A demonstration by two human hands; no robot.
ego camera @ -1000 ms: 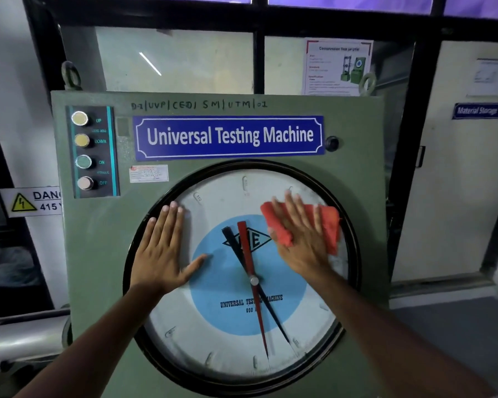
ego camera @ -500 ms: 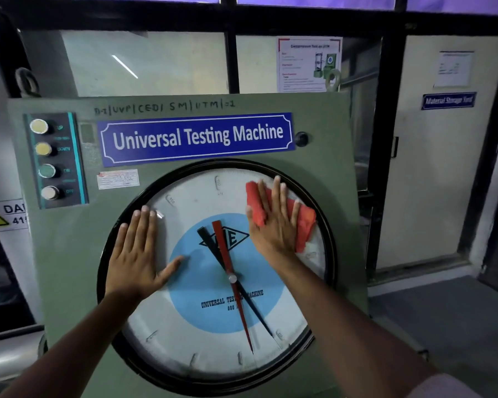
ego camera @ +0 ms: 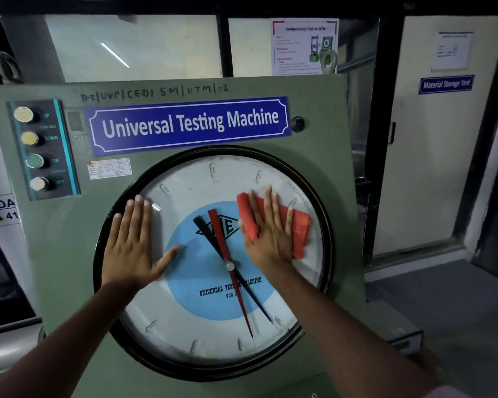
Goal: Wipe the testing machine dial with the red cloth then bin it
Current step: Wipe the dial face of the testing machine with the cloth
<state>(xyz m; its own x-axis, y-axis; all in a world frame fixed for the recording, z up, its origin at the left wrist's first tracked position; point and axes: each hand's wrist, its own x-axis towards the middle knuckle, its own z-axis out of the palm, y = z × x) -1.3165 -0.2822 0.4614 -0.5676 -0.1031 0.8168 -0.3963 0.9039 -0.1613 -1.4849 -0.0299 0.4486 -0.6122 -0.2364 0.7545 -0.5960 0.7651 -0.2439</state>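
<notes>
The round dial [ego camera: 202, 326] of the green testing machine [ego camera: 66, 268] has a white face, a blue centre, red and black needles and a black rim. My right hand [ego camera: 266, 239] lies flat on the dial's upper right, pressing the folded red cloth [ego camera: 299, 231] against the glass; the cloth shows above and to the right of my fingers. My left hand [ego camera: 133, 248] rests flat with fingers spread on the dial's left edge, thumb pointing toward the centre. No bin is in view.
A control strip with several round buttons [ego camera: 38, 150] is on the machine's upper left, and a blue "Universal Testing Machine" nameplate [ego camera: 189, 124] sits above the dial. A door with a "Material Storage Yard" sign [ego camera: 446, 84] stands at the right, above grey floor [ego camera: 457, 297].
My right hand with the cloth has stayed on the dial's upper right, sliding slightly across the glass. The left hand has kept its place; the camera has shifted a little.
</notes>
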